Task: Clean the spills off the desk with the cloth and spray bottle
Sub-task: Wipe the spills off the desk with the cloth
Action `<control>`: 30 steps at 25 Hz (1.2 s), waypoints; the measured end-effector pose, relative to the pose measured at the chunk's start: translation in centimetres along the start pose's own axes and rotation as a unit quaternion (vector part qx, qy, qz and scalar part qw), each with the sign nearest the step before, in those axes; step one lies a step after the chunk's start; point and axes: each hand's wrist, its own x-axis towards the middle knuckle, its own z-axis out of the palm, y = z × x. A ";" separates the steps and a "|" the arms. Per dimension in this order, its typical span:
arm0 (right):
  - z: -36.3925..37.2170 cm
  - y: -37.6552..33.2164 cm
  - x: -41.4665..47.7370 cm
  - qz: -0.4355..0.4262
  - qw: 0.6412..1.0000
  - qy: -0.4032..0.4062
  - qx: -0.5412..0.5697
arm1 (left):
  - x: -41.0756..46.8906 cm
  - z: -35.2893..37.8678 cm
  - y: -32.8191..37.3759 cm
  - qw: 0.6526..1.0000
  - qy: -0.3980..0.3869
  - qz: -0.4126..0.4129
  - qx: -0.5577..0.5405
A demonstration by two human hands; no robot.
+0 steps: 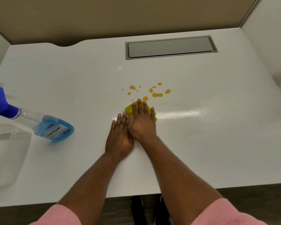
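One head-worn wide view looks steeply down, close over the desk (201, 143).

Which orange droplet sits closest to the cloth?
The drop just beyond the fingertips of the right hand, almost touching the yellow cloth. The other orange spills lie farther up the desk, clearly apart from it.

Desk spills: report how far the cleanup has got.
Done: a wet streak right of the cloth suggests that patch of the desk has been wiped. In hand: the right hand presses the yellow cloth flat just below the spills, the left hand flat on the desk beside it. Left: the orange drops are unwiped. The spray bottle stands at the left, untouched.
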 end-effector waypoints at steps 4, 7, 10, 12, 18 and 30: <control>-0.1 1.4 0.1 -0.036 0.999 -0.017 -0.018 | 0.0 -0.2 -0.1 1.000 -0.001 -0.008 0.012; -1.6 5.2 1.0 0.022 0.999 0.031 -0.023 | 0.1 -0.3 0.0 1.000 -0.015 -0.011 0.007; -3.6 9.2 1.8 0.101 0.991 0.078 -0.026 | 0.9 -0.9 -1.2 1.000 -0.011 -0.018 -0.018; -4.3 11.0 2.1 0.136 0.985 0.096 -0.042 | 2.1 -1.8 -3.2 0.999 0.002 -0.038 -0.013; -3.3 9.9 3.4 0.163 0.979 0.113 -0.050 | 5.5 -2.9 -8.4 0.996 -0.004 -0.085 0.017; 3.9 -5.7 6.6 -0.050 0.998 -0.009 -0.046 | 5.7 -2.4 -8.8 0.997 -0.004 -0.064 0.035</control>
